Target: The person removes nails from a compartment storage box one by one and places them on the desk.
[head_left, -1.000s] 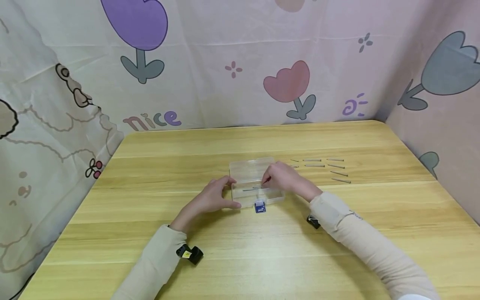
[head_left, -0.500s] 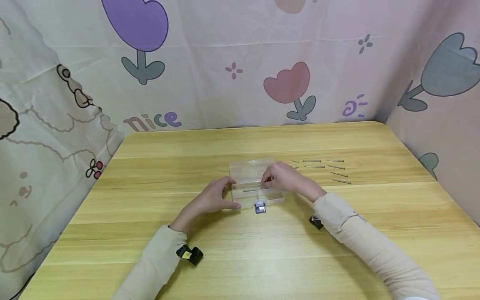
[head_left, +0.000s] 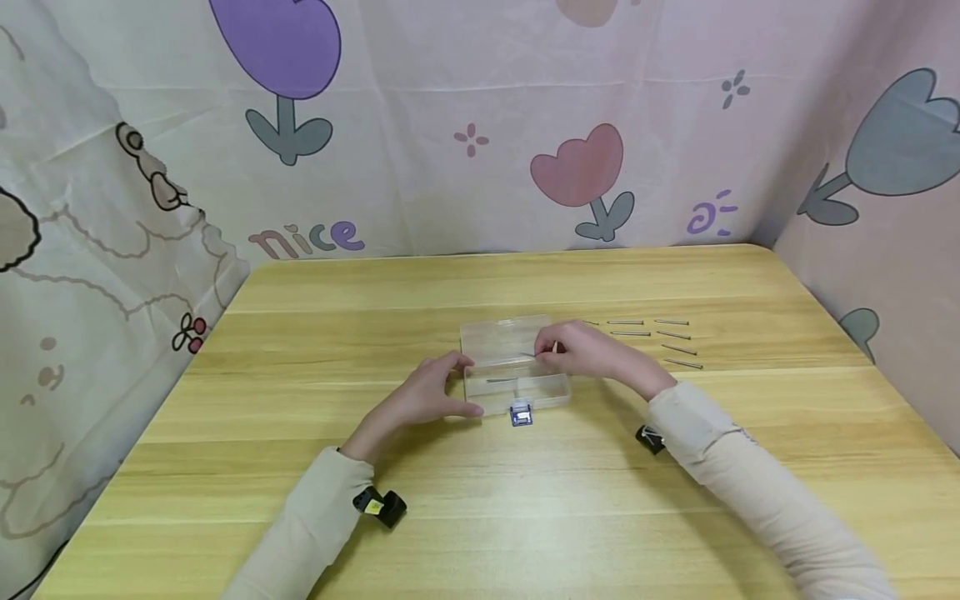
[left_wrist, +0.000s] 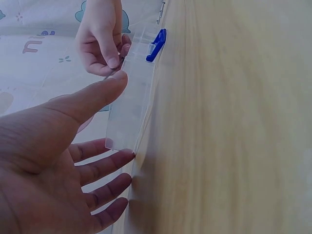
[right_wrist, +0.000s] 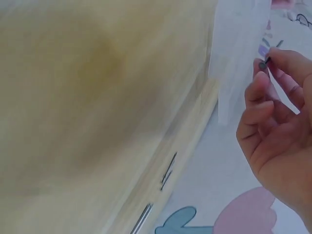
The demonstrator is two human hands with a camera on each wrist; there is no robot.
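Note:
A clear plastic box (head_left: 484, 403) lies with its lid (head_left: 491, 340) folded back and its blue latch (head_left: 521, 414) hanging at the front. My left hand (head_left: 423, 393) holds the box's left end, thumb at the front corner and fingers at the rear one. In the left wrist view its fingers (left_wrist: 105, 170) are spread. Just above the box's hinge side, my right hand (head_left: 577, 348) pinches a nail (right_wrist: 263, 64) between thumb and fingertips. The nail's head shows in the right wrist view. Another nail (head_left: 501, 381) lies inside the box.
Several loose nails (head_left: 677, 349) lie on the wooden table (head_left: 525, 517) to the right of the box, partly behind my right hand. A patterned cloth (head_left: 420, 183) hangs behind the table. Each sleeve carries a small black camera (head_left: 381, 507).
My right hand has risen out of the box and shifted right, bringing a nail with it. Two nails showed in the box earlier; one shows there now. My left hand has stayed put.

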